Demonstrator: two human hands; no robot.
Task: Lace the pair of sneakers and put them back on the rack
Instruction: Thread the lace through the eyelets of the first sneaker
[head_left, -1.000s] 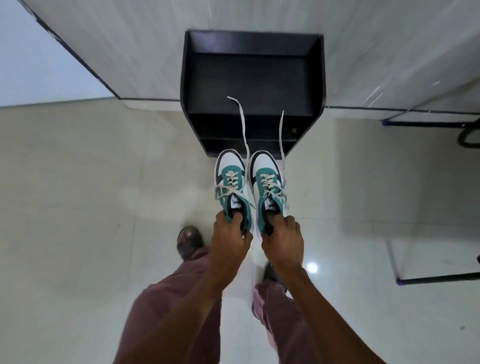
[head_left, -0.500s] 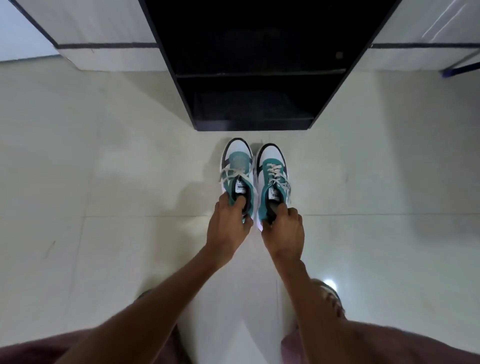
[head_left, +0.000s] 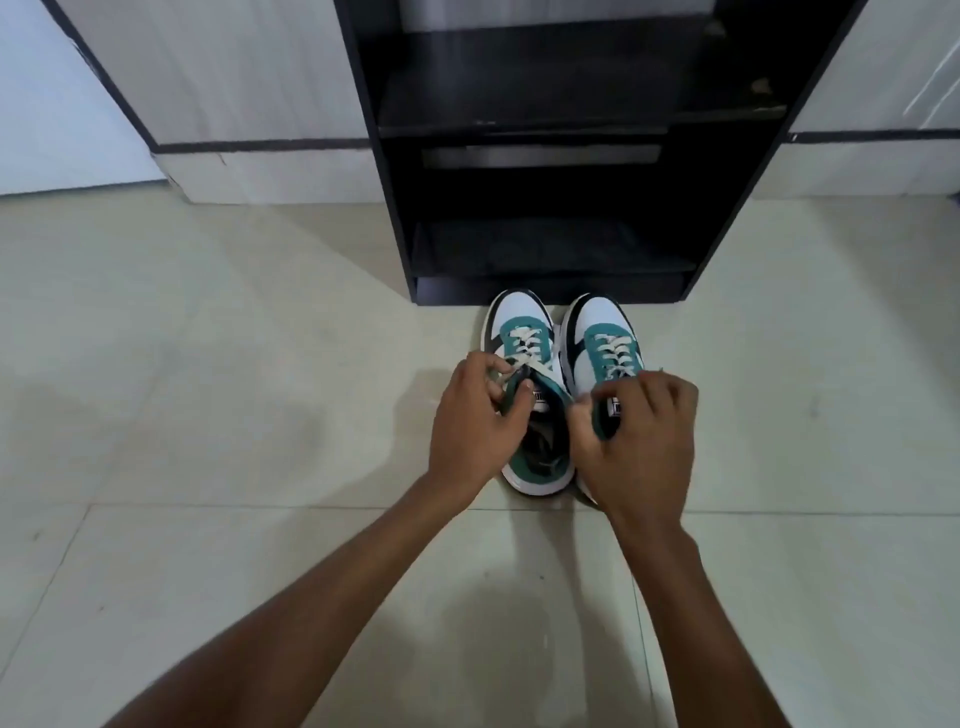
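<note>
Grip of the left hand (head_left: 475, 415): thumb and fingers pinched onto the teal collar and tongue of the left sneaker (head_left: 524, 395), beside the white laces at the top eyelets. Grip of the right hand (head_left: 641, 441): fingers curled and closed onto the collar and tongue of the right sneaker (head_left: 602, 348), with the knuckles facing the camera and hiding the shoe's rear half.

Both forearms reach forward from the lower edge of the view, converging toward the shoes; the wrists are bent slightly downward, and the hands sit close together without touching.

Both sneakers stand upright on the pale tiled floor (head_left: 234, 364), side by side and nearly touching, toes pointing at the rack. Each is white at the toe with teal and black panels, and white laces are threaded through the eyelets. Where the lace ends lie cannot be made out. The heel of the left sneaker shows between the two hands.

Directly ahead stands the black shoe rack (head_left: 545, 291), open-fronted, with several shelves visible; its base panel lies just beyond the toe caps, apart from them by a narrow strip of floor. The sneakers are not on any shelf. White wall panels with a dark band flank the rack on either side. Nothing lies between the shoes and the rack's lowest opening.
</note>
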